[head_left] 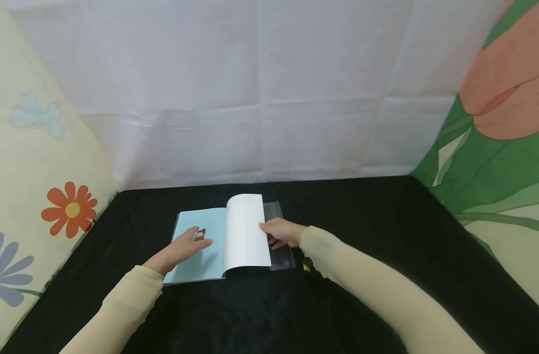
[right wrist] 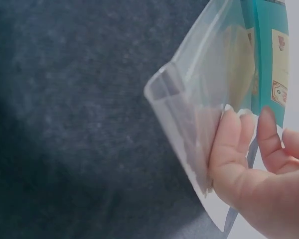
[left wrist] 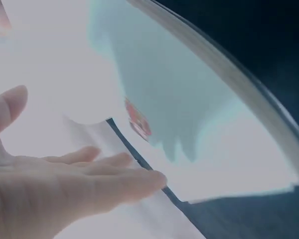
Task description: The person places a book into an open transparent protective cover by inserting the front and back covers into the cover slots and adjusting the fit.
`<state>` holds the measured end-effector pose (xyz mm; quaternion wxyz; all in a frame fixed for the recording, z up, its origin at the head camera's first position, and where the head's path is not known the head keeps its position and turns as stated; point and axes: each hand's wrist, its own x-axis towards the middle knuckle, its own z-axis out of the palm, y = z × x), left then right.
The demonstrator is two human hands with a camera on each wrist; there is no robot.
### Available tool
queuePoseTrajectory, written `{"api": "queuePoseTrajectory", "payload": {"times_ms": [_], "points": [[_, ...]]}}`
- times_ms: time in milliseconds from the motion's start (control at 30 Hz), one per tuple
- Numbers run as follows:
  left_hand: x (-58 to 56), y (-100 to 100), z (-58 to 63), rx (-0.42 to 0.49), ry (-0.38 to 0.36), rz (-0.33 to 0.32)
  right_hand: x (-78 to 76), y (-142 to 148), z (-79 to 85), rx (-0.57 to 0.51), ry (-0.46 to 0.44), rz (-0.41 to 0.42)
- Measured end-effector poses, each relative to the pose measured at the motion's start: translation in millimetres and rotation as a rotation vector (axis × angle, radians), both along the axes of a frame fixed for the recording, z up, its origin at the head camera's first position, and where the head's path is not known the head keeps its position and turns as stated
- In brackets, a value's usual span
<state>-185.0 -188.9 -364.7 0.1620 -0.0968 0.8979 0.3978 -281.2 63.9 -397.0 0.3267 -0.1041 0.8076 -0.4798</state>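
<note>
Toward the worktop's (head_left: pixel 362 216) far edge, the book (head_left: pixel 225 246) lay open, its white page (head_left: pixel 246 231) arched because the right hand (head_left: pixel 284 232) pinched its outer edge, while the left hand (head_left: pixel 181 250) stretched straight-fingered over the blue page (head_left: pixel 203 260), seemingly to steady it.

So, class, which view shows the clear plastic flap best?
Right wrist: the clear plastic flap is large, its corner plain. Head: small, partly behind the right hand. Left wrist: I can't make it out.
</note>
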Motion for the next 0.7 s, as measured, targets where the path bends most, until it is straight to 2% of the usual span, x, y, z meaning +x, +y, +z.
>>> {"api": "queuePoseTrajectory", "payload": {"times_ms": [167, 233, 400, 533, 700], "points": [[-5.7, 19.9, -7.0, -0.051, 0.096, -0.1, -0.1, -0.2, -1.0, 0.018, 0.002, -0.004], [-7.7, 27.5, -9.9, -0.098, 0.148, -0.155, 0.5, -1.2, -0.8, 0.026, 0.008, -0.008], [-14.4, 49.0, -12.5, -0.201, 0.269, -0.34, 2.3, -2.3, 0.6, 0.042, 0.018, -0.018], [-21.6, 63.8, -10.3, -0.256, 0.28, -0.439, 2.0, -3.1, 1.4, 0.048, 0.018, -0.022], [-26.8, 73.9, -8.4, -0.304, 0.283, -0.502, 0.3, -4.4, 0.8, 0.053, 0.02, -0.014]]}}
